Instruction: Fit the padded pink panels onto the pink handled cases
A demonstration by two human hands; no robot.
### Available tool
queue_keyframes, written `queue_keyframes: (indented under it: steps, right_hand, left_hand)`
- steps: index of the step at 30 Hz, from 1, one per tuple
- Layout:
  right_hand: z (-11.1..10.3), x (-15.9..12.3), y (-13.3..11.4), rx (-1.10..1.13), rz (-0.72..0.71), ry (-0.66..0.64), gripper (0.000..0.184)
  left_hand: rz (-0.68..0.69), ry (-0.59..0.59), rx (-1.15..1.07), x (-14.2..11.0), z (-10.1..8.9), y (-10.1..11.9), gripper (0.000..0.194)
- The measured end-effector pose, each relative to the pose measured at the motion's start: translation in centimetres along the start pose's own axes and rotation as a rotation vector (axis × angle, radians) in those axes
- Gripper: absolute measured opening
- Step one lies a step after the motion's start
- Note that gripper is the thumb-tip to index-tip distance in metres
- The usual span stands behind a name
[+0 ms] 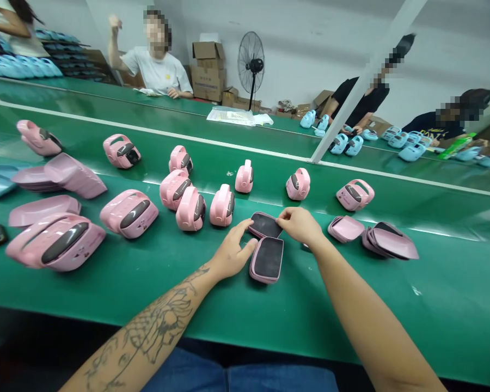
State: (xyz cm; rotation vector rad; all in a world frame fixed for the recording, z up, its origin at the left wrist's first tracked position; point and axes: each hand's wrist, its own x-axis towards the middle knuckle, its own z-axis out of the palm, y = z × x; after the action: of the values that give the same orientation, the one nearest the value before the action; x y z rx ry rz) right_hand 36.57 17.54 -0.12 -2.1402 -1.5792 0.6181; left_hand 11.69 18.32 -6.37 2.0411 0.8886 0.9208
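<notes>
Green conveyor belt (396, 305) across a workshop, with a fan (251, 62) and cartons (208, 71) by the far wall, and a co-worker in a white T-shirt (159, 73) seated well beyond the tilted lid (264, 225), a pink piece with a black lining, right at the hands. Left hand (232, 253) just below that lid, fingers (245, 231) spread, tips at its near edge. Right hand (300, 226) at its far corner, fingers bunched together, though no telling whether pinching or only touching. Second lined lid (267, 260) lying flat just in front of the tilted lid, beside the left thumb. Left of the tilted lid, a loose crowd of pink shells (190, 209), stacked trays (73, 175) farther out; right of it, a small stack (345, 228) and a fanned pile (387, 240).

Main risk in that light fingertip contact — a slip dropping the tilted lid onto the second lid, scuffing the lining. Rounded shells close behind the left hand, easy to topple with a careless knuckle — gloss marked by shell-on-shell knocks. Fanned pile prone to sliding if nudged
</notes>
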Motion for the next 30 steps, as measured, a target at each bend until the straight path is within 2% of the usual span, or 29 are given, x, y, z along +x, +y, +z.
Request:
queue_keyframes:
  steps: [6, 9, 11, 13, 16, 19, 21, 22, 26, 30]
  right_hand:
    - [-0.7, 0.0, -0.6, 0.243, -0.021, 0.122, 0.019]
    - [-1.5, 0.2, 0.0, 0.491, 0.016, 0.193, 0.017]
    - [-1.7, 0.4, 0.7, 0.691, 0.060, 0.235, 0.019]
    - [-1.5, 0.4, 1.5, 0.891, 0.105, 0.273, 0.021]
    - [-1.2, 0.2, 2.5, 1.150, 0.159, 0.299, 0.026]
    - [-1.1, 0.0, 3.2, 1.360, 0.215, 0.267, 0.021]
    - [-1.3, 0.0, 3.6, 1.476, 0.258, 0.222, 0.016]
    - [-1.5, 0.0, 3.7, 1.528, 0.279, 0.200, 0.016]
    - [-2.1, 0.6, 4.5, 1.690, 0.343, 0.156, 0.022]
    - [-2.5, 0.9, 4.7, 1.757, 0.395, 0.167, 0.029]
  left_hand:
    - [0.011, 0.073, 0.018, -0.5, 0.0, 0.4, 0.048]
    - [0.060, 0.103, 0.098, -0.3, -1.2, 2.1, 0.039]
    - [0.067, 0.111, 0.177, 1.1, -2.6, 3.8, 0.035]
    - [0.026, 0.119, 0.267, 4.1, -4.0, 5.4, 0.041]
    - [-0.116, 0.076, 0.396, 11.1, -5.5, 6.6, 0.060]
    - [-0.265, -0.049, 0.466, 18.8, -6.2, 5.9, 0.094]
    - [-0.317, -0.124, 0.467, 22.7, -6.5, 4.8, 0.113]
    - [-0.331, -0.160, 0.452, 24.2, -6.6, 4.3, 0.116]
    - [-0.346, -0.263, 0.303, 27.1, -6.3, 2.8, 0.102]
    - [-0.287, -0.278, 0.017, 27.9, -5.2, 3.4, 0.078]
